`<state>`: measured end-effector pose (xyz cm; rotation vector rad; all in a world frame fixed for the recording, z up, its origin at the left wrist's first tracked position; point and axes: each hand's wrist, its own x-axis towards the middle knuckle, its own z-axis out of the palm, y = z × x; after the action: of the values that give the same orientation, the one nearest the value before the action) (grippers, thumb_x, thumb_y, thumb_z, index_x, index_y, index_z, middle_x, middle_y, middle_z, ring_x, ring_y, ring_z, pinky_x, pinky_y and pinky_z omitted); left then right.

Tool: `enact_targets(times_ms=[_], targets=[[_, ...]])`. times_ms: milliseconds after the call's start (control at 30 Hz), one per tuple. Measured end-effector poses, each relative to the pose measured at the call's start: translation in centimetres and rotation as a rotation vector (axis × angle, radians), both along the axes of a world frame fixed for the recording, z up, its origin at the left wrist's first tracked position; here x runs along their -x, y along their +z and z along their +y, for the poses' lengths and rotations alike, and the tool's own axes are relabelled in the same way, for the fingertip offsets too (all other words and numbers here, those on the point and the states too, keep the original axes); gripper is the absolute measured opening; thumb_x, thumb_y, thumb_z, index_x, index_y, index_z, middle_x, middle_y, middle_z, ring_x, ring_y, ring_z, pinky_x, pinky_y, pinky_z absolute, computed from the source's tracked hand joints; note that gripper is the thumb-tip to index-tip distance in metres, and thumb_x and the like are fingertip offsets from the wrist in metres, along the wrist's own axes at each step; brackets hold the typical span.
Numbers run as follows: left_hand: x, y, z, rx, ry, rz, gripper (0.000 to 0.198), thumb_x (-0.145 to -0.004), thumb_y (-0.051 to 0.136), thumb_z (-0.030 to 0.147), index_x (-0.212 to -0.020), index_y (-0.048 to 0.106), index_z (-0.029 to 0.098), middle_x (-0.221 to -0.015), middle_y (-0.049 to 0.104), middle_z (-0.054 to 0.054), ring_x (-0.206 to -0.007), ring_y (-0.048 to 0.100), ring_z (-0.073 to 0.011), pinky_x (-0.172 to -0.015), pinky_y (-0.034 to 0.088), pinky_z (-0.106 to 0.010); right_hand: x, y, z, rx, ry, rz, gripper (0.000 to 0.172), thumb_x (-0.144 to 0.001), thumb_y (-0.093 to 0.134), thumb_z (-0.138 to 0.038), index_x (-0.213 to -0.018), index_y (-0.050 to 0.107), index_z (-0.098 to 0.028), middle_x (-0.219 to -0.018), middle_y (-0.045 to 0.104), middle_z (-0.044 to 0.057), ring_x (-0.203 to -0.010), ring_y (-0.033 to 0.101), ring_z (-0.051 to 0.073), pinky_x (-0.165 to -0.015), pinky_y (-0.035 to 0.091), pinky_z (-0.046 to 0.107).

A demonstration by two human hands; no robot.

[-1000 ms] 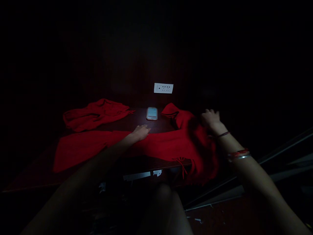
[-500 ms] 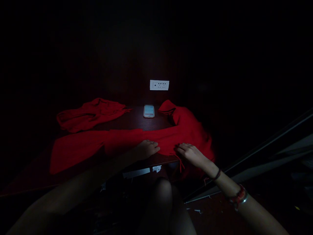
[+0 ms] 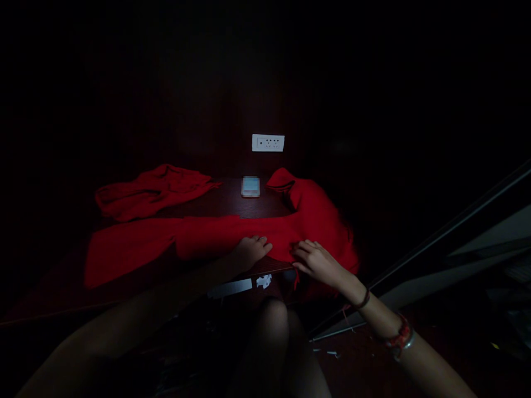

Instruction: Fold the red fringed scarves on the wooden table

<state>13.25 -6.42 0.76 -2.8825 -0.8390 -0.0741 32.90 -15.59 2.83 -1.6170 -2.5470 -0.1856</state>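
Note:
A long piece of red cloth (image 3: 207, 235), seemingly part of a garment, stretches across the dark table and bunches up over its right end. My left hand (image 3: 251, 250) rests on the cloth near the table's front edge, palm down with its fingers stretched out. To the right, my right hand (image 3: 317, 262) touches the cloth's near edge, its fingers bent a little and spread apart. Loose red threads hang down beneath it. Farther back on the left lies a second, crumpled red cloth (image 3: 157, 190).
A phone with a lit screen (image 3: 250, 187) lies at the back of the table (image 3: 232, 199). Above it is a white wall socket (image 3: 267, 142). Pale scraps (image 3: 332, 352) lie on the floor at right. My knees are under the table edge; the surroundings are very dark.
My right hand has shifted slightly left along the cloth's near edge, and its fingers are spread more. My left hand has barely moved on the cloth. The view has shifted slightly.

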Motion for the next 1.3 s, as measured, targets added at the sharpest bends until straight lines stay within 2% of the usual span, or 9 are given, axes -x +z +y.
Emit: enact_targets(times_ms=[133,300,467,600,700,900,1033,1167,1300], targets=[[0.1,0.8,0.3,0.014,0.060,-0.036,0.021,-0.080,0.037,0.017,-0.095,0.051,0.017,-0.096,0.055,-0.008,-0.081,0.051,-0.0194,-0.061,0.037,-0.028,2.8,-0.9,1.0,-0.108,-0.051,-0.005,0.035,-0.079,0.041,-0.037,-0.105,0.051,-0.016,-0.101,0.053,0.011,-0.094,0.045,0.022,-0.081,0.034,0.036],[1.1,1.0,0.7,-0.025,0.064,-0.033,0.021,-0.083,0.036,0.025,-0.093,0.053,0.017,-0.090,0.057,-0.008,-0.075,0.055,-0.0196,-0.058,0.039,-0.028,4.0,-1.6,2.7,-0.102,-0.121,-0.122,0.024,-0.080,0.040,-0.016,-0.099,0.054,-0.016,-0.092,0.058,0.010,-0.086,0.050,0.020,-0.077,0.036,0.032],[2.8,-0.4,0.9,-0.175,0.021,-0.007,0.021,-0.081,0.038,0.013,-0.097,0.050,0.019,-0.104,0.052,-0.008,-0.091,0.051,-0.0186,-0.065,0.041,-0.026,0.5,0.2,3.1,-0.082,-0.214,-0.155,0.032,-0.078,0.039,-0.010,-0.108,0.049,-0.016,-0.094,0.059,0.012,-0.085,0.054,0.019,-0.073,0.038,0.028],[4.6,-1.4,1.4,-0.180,-0.004,0.058,0.026,-0.080,0.039,0.010,-0.103,0.046,0.019,-0.110,0.049,-0.008,-0.098,0.049,-0.0189,-0.066,0.041,-0.026,-3.4,2.7,3.2,-0.063,-0.239,-0.207,0.030,-0.078,0.040,-0.010,-0.104,0.052,-0.015,-0.094,0.059,0.013,-0.086,0.054,0.020,-0.072,0.039,0.028],[5.5,-1.7,1.6,-0.212,-0.023,0.039,0.025,-0.081,0.039,0.011,-0.102,0.046,0.020,-0.110,0.049,-0.007,-0.101,0.046,-0.0191,-0.068,0.041,-0.026,-5.2,3.4,3.1,-0.049,-0.251,-0.157,0.031,-0.077,0.039,-0.009,-0.103,0.054,-0.016,-0.096,0.058,0.011,-0.087,0.054,0.018,-0.074,0.039,0.028],[5.1,-1.0,0.5,-0.224,-0.086,0.039,0.016,-0.081,0.040,0.013,-0.090,0.050,0.020,-0.094,0.054,-0.004,-0.084,0.051,-0.0162,-0.059,0.040,-0.024,-4.5,1.0,1.2,0.044,-0.121,0.018,0.056,-0.070,0.049,-0.017,-0.125,0.034,-0.018,-0.120,0.044,0.011,-0.106,0.041,0.022,-0.085,0.035,0.036],[4.5,-0.7,0.7,-0.236,-0.131,0.018,0.016,-0.082,0.040,0.014,-0.093,0.049,0.021,-0.101,0.052,-0.005,-0.089,0.049,-0.0176,-0.063,0.040,-0.026,-4.3,0.0,0.6,0.039,-0.018,0.048,0.038,-0.075,0.041,-0.011,-0.111,0.050,-0.017,-0.102,0.056,0.009,-0.094,0.049,0.018,-0.082,0.038,0.033],[4.6,0.0,1.9,-0.138,-0.182,-0.012,0.014,-0.083,0.037,0.015,-0.088,0.050,0.018,-0.098,0.053,-0.004,-0.086,0.050,-0.0159,-0.064,0.039,-0.025,-5.6,1.7,0.9,-0.006,0.099,0.197,0.024,-0.078,0.043,-0.014,-0.096,0.059,-0.016,-0.093,0.059,0.007,-0.087,0.053,0.015,-0.078,0.042,0.026],[5.0,0.9,2.6,0.001,-0.236,-0.039,0.014,-0.082,0.037,0.014,-0.080,0.050,0.018,-0.087,0.055,-0.002,-0.079,0.051,-0.0124,-0.067,0.039,-0.022,-6.1,4.3,0.8,-0.059,0.127,0.314,0.023,-0.082,0.042,-0.024,-0.092,0.061,-0.019,-0.085,0.060,0.005,-0.078,0.055,0.013,-0.069,0.044,0.024]])
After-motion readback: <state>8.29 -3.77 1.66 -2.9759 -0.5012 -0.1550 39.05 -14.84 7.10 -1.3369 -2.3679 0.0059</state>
